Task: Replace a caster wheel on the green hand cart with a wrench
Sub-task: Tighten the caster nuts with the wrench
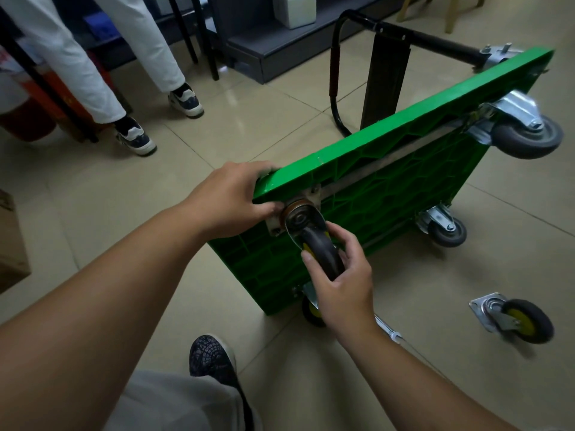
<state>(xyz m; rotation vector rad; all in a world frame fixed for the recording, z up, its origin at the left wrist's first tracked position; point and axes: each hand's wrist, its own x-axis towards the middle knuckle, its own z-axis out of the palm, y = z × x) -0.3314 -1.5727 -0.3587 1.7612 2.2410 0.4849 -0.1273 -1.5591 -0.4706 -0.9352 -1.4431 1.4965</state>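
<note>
Closest of all, a grey-trousered knee [174, 399] and a dark patterned shoe [211, 359] are showing at the bottom edge, with two bare forearms reaching out above them. The green plastic hand cart [389, 194] is standing tipped on its long edge on the beige tiled floor [255, 119], its ribbed underside facing the camera and its black tubular handle [336, 73] lying on the floor beyond it. The left hand [230, 200] is gripping the cart's near upper corner, fingers curling over the rim and thumb pressing below it. The right hand [342, 284] is holding the black rubber caster wheel [320, 250] at that corner, thumb and fingers wrapping around its tread. This caster's worn metal plate is sitting against the deck.

A loose swivel caster with a yellow hub [513, 318] is lying on the floor to the right, well apart from the cart. A silver wrench [389, 329] is lying on the floor, partly hidden behind the right wrist. A large grey caster [525, 135] is sticking out at the far upper corner. Another person's legs in white trousers [93, 66] are standing at upper left.
</note>
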